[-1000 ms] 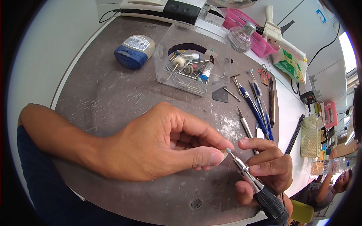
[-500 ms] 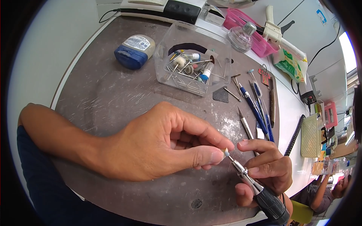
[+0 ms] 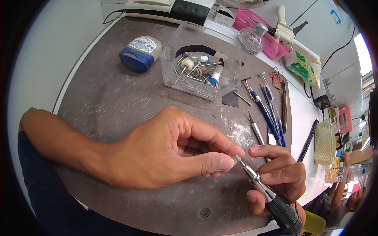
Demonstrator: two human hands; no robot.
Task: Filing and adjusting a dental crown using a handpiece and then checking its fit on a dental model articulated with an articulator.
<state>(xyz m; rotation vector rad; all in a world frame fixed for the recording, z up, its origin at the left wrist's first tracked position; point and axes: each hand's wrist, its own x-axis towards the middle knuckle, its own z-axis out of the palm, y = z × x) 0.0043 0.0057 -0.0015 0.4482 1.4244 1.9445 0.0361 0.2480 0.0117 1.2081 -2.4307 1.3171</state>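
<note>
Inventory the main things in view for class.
Rectangular plastic box: 1, clear, upper middle
Squat plastic bottle: 1, partly blue, upper left
Round glass bottle: 1, clear, right of box
Rectangular plastic tray: 1, pink, upper right
Slim tools: several, blue-silver, right
Woven basket: 1, cream, right
Flat bench: 1, brown, beneath box
Slender metal handpiece: 1, silver-black, lower right
Small piece: 1, pale, near centre
Left hand: 1, bare, pinching piece
Right hand: 1, bare, gripping handpiece

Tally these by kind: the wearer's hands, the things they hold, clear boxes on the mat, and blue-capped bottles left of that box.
Hands, left and right: 2
Handpiece: 1
Small piece: 1
Clear box: 1
Blue-capped bottle: 1
Total: 6
</note>
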